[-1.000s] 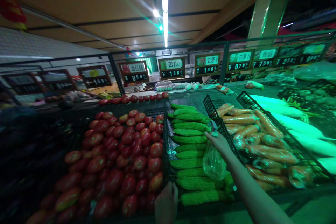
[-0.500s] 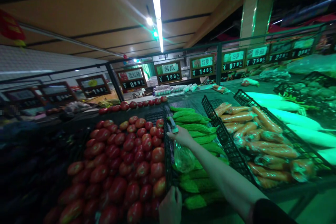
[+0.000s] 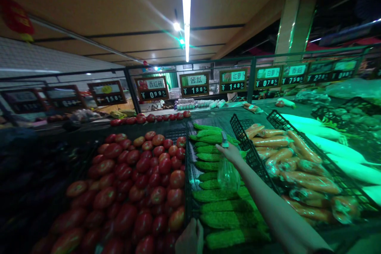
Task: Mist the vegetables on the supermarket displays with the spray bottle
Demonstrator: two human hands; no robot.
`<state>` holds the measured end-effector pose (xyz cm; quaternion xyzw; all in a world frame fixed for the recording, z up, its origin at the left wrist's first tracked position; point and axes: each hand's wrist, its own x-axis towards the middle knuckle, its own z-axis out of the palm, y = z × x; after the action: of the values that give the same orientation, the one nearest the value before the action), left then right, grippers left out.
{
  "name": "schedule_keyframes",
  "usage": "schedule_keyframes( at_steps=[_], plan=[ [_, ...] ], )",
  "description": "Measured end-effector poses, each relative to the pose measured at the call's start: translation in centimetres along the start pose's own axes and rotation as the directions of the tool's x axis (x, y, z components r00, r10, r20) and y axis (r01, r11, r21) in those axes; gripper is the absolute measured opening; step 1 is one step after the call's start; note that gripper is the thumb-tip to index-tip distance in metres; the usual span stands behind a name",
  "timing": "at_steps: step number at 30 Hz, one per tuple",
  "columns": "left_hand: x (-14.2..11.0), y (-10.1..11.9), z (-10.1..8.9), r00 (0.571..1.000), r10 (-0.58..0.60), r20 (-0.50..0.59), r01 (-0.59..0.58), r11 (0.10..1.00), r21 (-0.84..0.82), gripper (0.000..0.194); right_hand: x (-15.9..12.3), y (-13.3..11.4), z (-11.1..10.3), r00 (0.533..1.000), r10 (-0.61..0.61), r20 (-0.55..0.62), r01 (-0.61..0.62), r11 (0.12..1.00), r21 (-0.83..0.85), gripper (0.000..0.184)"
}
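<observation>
So far: right hand (image 3: 230, 152), arm stretched out, pinches the neck of a clear plastic bag (image 3: 228, 174); the bag hangs limp just below the hand and looks empty, so nothing seems picked yet. Bitter gourds (image 3: 220, 202) lie under and around the hand, untouched. Left hand (image 3: 190, 240), near the body, curls over the crate edge (image 3: 188, 190). Tomatoes (image 3: 133, 182) to its left; carrots (image 3: 297, 162) beyond the right hand.

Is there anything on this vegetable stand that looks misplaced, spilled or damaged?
Nothing stands out. The red tomatoes, green bitter gourds and orange carrots each lie in their own black crates. The right hand holds a clear plastic bag over the gourds; the left hand rests at the crate edge.
</observation>
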<state>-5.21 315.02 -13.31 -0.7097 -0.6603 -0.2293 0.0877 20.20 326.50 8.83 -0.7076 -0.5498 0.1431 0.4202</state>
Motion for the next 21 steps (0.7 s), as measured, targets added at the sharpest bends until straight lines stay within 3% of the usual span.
schedule_keyframes(
  at_steps=[8, 12, 14, 16, 21],
  plan=[
    [-0.2, -0.4, -0.1, 1.0, -0.008, 0.007, 0.008, 0.999, -0.035, 0.03, 0.7, -10.0, 8.0, 0.953, -0.214, 0.215, 0.198, 0.976, 0.09, 0.038],
    [-0.1, -0.6, -0.6, 0.998, 0.011, 0.063, -0.006, 0.997, -0.073, 0.031, 1.6, -12.0, 9.6, 0.942, -0.237, 0.236, 0.218, 0.97, 0.106, 0.033],
    [0.0, -0.7, -0.9, 0.995, 0.028, 0.093, -0.018, 0.995, -0.098, 0.032, 2.6, -11.5, 9.0, 0.959, -0.189, 0.212, 0.172, 0.98, 0.098, 0.033],
    [0.0, -0.7, -1.2, 0.993, 0.027, 0.117, -0.013, 0.993, -0.118, 0.032, 3.6, -10.1, 7.2, 0.98, -0.106, 0.171, 0.093, 0.992, 0.084, 0.036],
    [0.0, -0.5, -1.9, 0.99, 0.011, 0.142, 0.013, 0.986, -0.164, 0.034, 4.1, -5.5, -0.4, 0.992, 0.117, 0.037, -0.12, 0.991, 0.068, 0.044]
  ],
)
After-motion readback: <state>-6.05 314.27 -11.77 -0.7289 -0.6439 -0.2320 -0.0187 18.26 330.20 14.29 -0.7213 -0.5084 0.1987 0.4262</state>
